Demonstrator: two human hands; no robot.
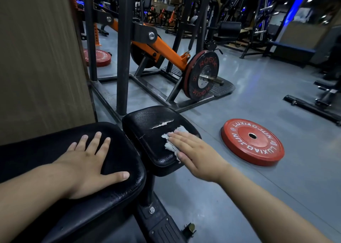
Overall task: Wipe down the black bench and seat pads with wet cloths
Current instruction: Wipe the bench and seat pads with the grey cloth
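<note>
Black seat (145, 143), cracked and glossy, a white tear (162, 123) across its vinyl, runs lengthwise away from the bench (118, 187) end. The crumpled white cloth (170, 144) lies on the seat's right half, stretched near to far. The right hand (195, 156) presses it, fingers straight, pointing up-left. The left hand (86, 161) rests flat and spread on the bench. A red plate (252, 141) lies on the floor (239, 196) to the right.

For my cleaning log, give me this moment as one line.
step: wiping seat pad; right hand: pressing white cloth; left hand: flat on bench pad; note: seat pad torn
</note>
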